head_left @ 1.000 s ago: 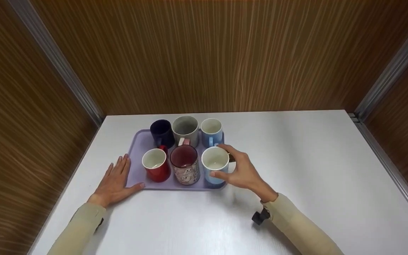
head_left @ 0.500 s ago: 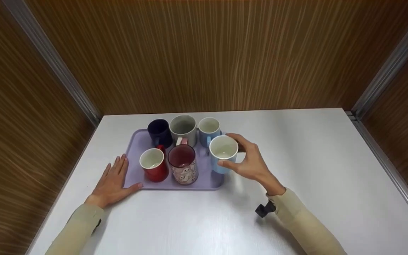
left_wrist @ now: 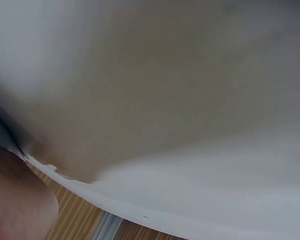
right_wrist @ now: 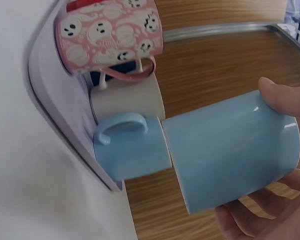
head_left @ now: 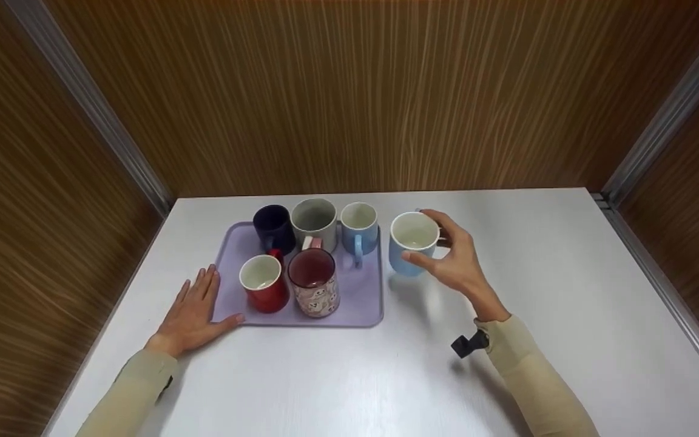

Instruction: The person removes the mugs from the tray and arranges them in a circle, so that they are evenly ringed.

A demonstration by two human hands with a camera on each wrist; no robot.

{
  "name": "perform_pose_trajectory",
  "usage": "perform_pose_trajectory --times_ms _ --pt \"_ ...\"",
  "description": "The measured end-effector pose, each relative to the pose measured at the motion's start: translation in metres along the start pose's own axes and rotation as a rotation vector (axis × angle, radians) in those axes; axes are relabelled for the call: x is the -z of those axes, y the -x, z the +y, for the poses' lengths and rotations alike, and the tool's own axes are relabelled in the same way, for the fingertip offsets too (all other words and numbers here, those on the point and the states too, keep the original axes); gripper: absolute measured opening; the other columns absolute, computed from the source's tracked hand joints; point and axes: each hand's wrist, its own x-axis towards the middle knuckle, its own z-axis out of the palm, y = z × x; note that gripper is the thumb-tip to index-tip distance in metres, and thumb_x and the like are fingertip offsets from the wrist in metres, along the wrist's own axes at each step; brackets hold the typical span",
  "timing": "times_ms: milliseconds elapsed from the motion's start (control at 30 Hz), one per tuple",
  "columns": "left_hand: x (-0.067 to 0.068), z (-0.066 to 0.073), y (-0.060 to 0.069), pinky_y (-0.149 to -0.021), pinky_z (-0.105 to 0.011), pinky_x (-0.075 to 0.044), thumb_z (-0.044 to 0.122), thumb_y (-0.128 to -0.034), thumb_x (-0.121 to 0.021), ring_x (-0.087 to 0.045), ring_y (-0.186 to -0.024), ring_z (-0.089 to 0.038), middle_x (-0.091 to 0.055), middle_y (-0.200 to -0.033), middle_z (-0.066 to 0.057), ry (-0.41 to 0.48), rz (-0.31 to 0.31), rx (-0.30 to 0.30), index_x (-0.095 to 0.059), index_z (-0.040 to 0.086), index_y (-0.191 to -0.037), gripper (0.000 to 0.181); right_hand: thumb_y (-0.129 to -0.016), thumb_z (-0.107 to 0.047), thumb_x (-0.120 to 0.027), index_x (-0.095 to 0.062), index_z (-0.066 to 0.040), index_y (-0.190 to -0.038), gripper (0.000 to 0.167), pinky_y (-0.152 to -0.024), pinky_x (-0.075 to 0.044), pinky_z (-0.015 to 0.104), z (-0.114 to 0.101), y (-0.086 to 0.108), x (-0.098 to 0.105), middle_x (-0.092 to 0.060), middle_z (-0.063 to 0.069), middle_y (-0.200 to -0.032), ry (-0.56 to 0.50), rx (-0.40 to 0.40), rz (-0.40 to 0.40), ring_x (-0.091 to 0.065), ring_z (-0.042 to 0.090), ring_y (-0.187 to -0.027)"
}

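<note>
Right grip around light-blue mug

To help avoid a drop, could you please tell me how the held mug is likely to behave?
The held mug is probably stiff and fragile, since its rim and wall look ceramic. Its glossy side could slip in the fingers.

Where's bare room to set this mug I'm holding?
The white table is bare right of your right hand and in front of the purple tray. The tray's front right corner, beside the ghost-print mug, is free too. Its back row is crowded: navy mug, gray mug, second light blue mug.
</note>
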Motion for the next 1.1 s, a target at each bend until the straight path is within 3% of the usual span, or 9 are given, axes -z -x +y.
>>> perform_pose_trajectory --times_ms 367,900,1100 --pt "-0.002 0.001 -0.004 -0.133 -0.065 -0.009 0.076 -0.0934 -0.06 -0.013 -0.165 -0.045 -0.016 -0.177 -0.024 -0.011 0.004 -0.004 -0.023 -0.006 -0.167 0.116 -0.08 -0.015 -0.095 -0.057 -0.01 -0.151 0.081 -0.096 -0.049 0.04 0.029 -0.012 0.027 -0.066 0.014 -0.141 -0.01 -0.069 0.116 -0.062 0.027 -0.122" --pt "-0.001 -0.003 -0.001 -0.134 -0.063 -0.006 0.077 -0.0939 -0.059 -0.009 -0.166 -0.043 -0.012 -0.178 -0.022 -0.003 -0.015 0.016 -0.019 -0.005 -0.168 0.117 -0.082 -0.026 -0.095 -0.055 -0.009 -0.152 0.082 -0.101 -0.046 0.033 0.069 -0.024 0.05 -0.063 0.017 -0.142 0.083 -0.174 0.21 -0.058 0.031 -0.127" --pt "-0.001 -0.002 -0.001 -0.134 -0.062 -0.005 0.078 -0.0939 -0.057 -0.009 -0.166 -0.042 -0.012 -0.179 -0.022 -0.002 -0.027 0.026 -0.019 -0.004 -0.168 0.117 -0.083 -0.028 -0.094 -0.054 -0.01 -0.153 0.083 -0.106 -0.045 0.038 0.079 -0.024 0.055 -0.061 0.016 -0.145 0.086 -0.239 0.23 -0.056 0.03 -0.129"
